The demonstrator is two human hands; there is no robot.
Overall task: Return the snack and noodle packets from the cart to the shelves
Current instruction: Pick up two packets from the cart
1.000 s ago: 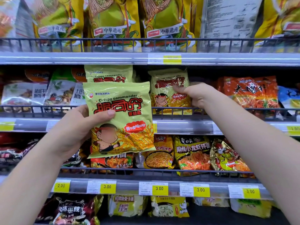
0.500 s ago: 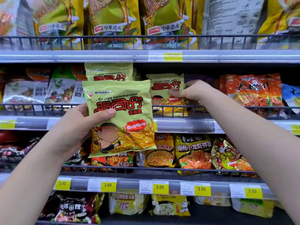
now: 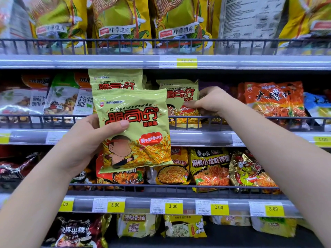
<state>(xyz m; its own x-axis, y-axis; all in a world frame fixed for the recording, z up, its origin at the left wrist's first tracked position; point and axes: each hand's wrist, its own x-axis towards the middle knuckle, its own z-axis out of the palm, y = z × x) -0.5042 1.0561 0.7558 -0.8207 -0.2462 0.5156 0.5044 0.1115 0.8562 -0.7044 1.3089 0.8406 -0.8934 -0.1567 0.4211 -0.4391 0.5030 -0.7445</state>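
My left hand (image 3: pixel 84 140) holds a light-green "Crispy commander" noodle packet (image 3: pixel 134 129) upright in front of the shelves, thumb pressed on its front. My right hand (image 3: pixel 211 102) reaches into the middle shelf (image 3: pixel 206 138) and pinches the right edge of a second, identical green packet (image 3: pixel 180 99), which stands behind the wire rail. A third green packet (image 3: pixel 116 79) stands on that shelf just behind the one I hold. The cart is out of view.
Orange noodle packets (image 3: pixel 272 99) stand right of my right hand, rice-meal packs (image 3: pixel 60 97) to the left. Large yellow bags (image 3: pixel 118 24) fill the top shelf. Yellow and red noodle packets (image 3: pixel 209 167) line the lower shelf behind a rail with price tags (image 3: pixel 172 206).
My right hand has pushed the second green packet lower and further back on the middle shelf. The left hand keeps its packet in nearly the same place.
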